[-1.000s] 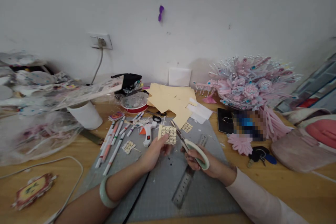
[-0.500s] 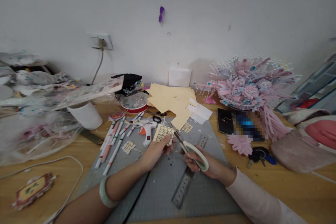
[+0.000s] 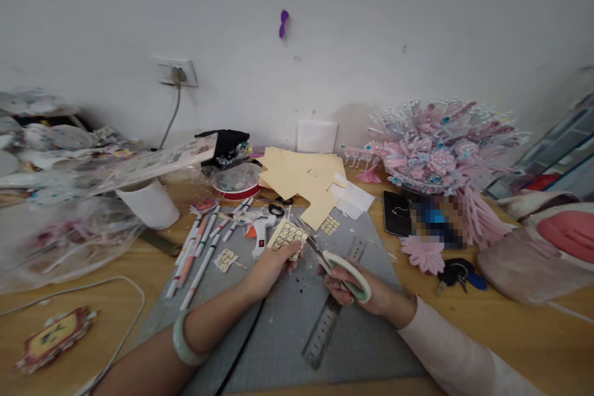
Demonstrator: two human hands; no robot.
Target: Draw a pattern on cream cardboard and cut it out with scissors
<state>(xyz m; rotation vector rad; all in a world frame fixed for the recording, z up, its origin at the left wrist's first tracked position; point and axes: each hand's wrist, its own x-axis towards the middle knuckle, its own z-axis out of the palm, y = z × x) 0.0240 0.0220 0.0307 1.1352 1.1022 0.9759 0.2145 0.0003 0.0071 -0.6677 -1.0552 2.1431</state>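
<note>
Pinched in my left hand (image 3: 273, 266) is a small cream card (image 3: 286, 237) covered with drawn black rounded outlines. My right hand (image 3: 348, 284) grips scissors (image 3: 349, 271) by their pale handles, the blades slightly parted and pointing up-left toward the card's right edge. Whether the blades touch the card I cannot tell. Beyond them lies a small cut piece with the same pattern (image 3: 330, 224). Another patterned scrap (image 3: 226, 260) rests left of my left hand. Under my right hand a metal ruler (image 3: 320, 334) crosses the grey cutting mat (image 3: 371, 346).
Several markers (image 3: 200, 272) and a white glue gun (image 3: 263, 235) lie left of my hands. Large cream card sheets (image 3: 304, 176) are behind. A pink beaded headdress (image 3: 431, 154), a phone (image 3: 396, 213) and keys (image 3: 457, 275) sit right; a white cup (image 3: 151, 204) stands left.
The card in my left hand has shifted slightly left and away from the scissor blades. The blades now appear a little more parted; my right hand has barely moved.
</note>
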